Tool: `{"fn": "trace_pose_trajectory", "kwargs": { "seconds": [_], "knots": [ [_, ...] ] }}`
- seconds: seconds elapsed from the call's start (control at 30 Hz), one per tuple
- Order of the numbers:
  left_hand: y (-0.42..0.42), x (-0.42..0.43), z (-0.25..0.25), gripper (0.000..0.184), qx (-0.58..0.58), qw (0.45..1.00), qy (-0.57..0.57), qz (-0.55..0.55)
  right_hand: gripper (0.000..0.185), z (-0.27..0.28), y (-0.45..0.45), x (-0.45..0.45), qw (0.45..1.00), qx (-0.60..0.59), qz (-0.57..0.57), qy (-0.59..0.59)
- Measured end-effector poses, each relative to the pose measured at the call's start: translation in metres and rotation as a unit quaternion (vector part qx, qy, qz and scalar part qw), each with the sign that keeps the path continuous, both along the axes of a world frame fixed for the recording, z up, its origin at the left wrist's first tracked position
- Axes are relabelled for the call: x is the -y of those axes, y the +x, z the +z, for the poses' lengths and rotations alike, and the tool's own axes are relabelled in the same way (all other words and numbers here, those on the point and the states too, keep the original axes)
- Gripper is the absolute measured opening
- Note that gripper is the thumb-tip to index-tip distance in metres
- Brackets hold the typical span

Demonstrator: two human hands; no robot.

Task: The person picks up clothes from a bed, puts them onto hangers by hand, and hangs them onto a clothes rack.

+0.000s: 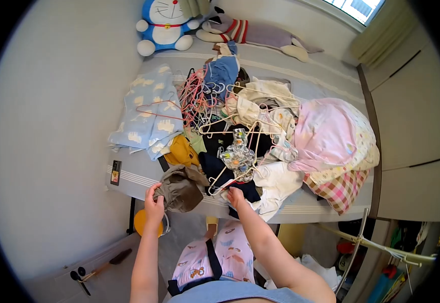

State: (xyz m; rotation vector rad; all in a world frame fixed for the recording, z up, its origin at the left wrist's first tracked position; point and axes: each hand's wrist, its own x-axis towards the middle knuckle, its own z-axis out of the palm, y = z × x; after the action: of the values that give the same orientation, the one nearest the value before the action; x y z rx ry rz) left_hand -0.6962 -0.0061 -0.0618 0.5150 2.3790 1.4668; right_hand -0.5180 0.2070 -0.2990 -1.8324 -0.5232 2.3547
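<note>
My left hand (154, 203) is closed on the gathered edge of a grey-brown garment (182, 189), which lies crumpled at the bed's front edge. Fingers of my right hand (236, 198) are pinched at the lower bar of a cream clothes hanger (220, 188); the fingertips are partly hidden. Under that hanger are dark navy clothes (212, 165) and a grey patterned garment (238, 157). To the right of my right hand lies a white garment (276, 188). A mustard garment (182, 151) sits just beyond the grey-brown one.
Tangled pink hangers (197, 96) lie mid-bed beside a light-blue blanket (149, 111). Pink bedding (326, 131) is heaped on the right. A phone (116, 172) rests near the left edge. Plush toys (167, 30) line the back. A metal rack (361, 237) stands at lower right.
</note>
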Motion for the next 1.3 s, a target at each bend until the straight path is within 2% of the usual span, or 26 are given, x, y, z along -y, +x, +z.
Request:
{"fn": "trace_pose_trajectory", "kwargs": {
  "seconds": [0.1,0.2,0.3,0.37,0.47,0.57,0.6,0.67,0.73,0.77,0.8,0.87,0.93,0.97,1.03,1.13,1.2,1.23,1.3],
  "knots": [
    [-0.005,-0.007,-0.004,0.035,-0.056,0.998,-0.01,-0.01,0.029,-0.008,-0.019,-0.004,0.996,-0.039,-0.045,-0.07],
    [-0.007,-0.011,-0.006,0.032,-0.081,0.997,-0.009,-0.004,0.027,-0.012,-0.029,-0.003,0.97,-0.09,-0.218,-0.051],
    [-0.007,-0.016,-0.005,0.03,-0.087,0.996,0.027,0.015,0.029,0.035,-0.036,-0.01,0.987,-0.054,-0.145,0.049],
    [-0.004,-0.018,-0.006,0.032,-0.074,0.995,0.051,0.03,0.029,0.04,-0.032,-0.013,0.991,-0.051,-0.124,0.024],
    [-0.002,-0.019,-0.005,0.038,-0.042,0.995,0.075,0.048,0.033,0.035,-0.022,-0.005,0.994,-0.034,-0.106,-0.019],
    [-0.006,-0.021,-0.012,0.044,-0.027,0.993,0.1,0.048,0.038,0.011,-0.022,-0.006,0.986,-0.046,-0.161,0.02],
    [-0.008,-0.021,-0.014,0.044,-0.028,0.995,0.09,0.039,0.041,0.029,-0.027,-0.008,0.981,-0.038,-0.188,0.026],
    [-0.012,-0.016,-0.018,0.044,-0.031,0.997,0.068,0.022,0.043,-0.001,-0.033,-0.016,0.978,-0.088,-0.187,0.036],
    [-0.015,-0.011,-0.019,0.041,-0.033,0.998,0.05,-0.004,0.042,-0.001,-0.04,-0.031,0.982,-0.127,-0.139,0.0],
    [-0.015,-0.009,-0.018,0.042,-0.046,0.998,0.035,-0.02,0.038,0.002,-0.046,-0.035,0.978,-0.14,-0.155,-0.001],
    [-0.016,-0.007,-0.018,0.043,-0.058,0.997,0.022,-0.038,0.035,0.002,-0.054,-0.04,0.974,-0.134,-0.181,0.007],
    [-0.018,-0.001,-0.021,0.037,-0.072,0.996,-0.008,-0.054,0.016,0.006,-0.072,-0.051,0.981,0.026,-0.189,0.039],
    [-0.015,0.004,-0.022,0.034,-0.058,0.997,-0.013,-0.055,0.009,-0.031,-0.057,-0.055,0.987,0.002,-0.161,0.026],
    [-0.014,0.005,-0.021,0.032,-0.059,0.996,-0.024,-0.056,0.013,-0.045,-0.054,-0.056,0.989,-0.013,-0.146,0.019],
    [-0.011,0.007,-0.021,0.03,-0.057,0.996,-0.048,-0.054,0.02,-0.019,-0.066,-0.052,0.991,0.039,-0.131,0.001],
    [-0.012,0.005,-0.031,0.03,-0.053,0.997,-0.049,-0.042,0.005,0.015,-0.081,-0.047,0.982,0.109,-0.151,-0.024],
    [-0.012,0.006,-0.043,0.03,-0.048,0.997,-0.038,-0.045,0.009,-0.039,-0.08,-0.058,0.975,0.095,-0.19,-0.058],
    [-0.013,0.005,-0.048,0.03,-0.047,0.997,-0.032,-0.045,0.023,-0.105,-0.074,-0.065,0.975,0.141,-0.171,-0.031],
    [-0.01,0.002,-0.05,0.031,-0.024,0.998,-0.029,-0.043,0.024,-0.048,-0.071,-0.065,0.98,0.119,-0.124,-0.103]
  ]
}}
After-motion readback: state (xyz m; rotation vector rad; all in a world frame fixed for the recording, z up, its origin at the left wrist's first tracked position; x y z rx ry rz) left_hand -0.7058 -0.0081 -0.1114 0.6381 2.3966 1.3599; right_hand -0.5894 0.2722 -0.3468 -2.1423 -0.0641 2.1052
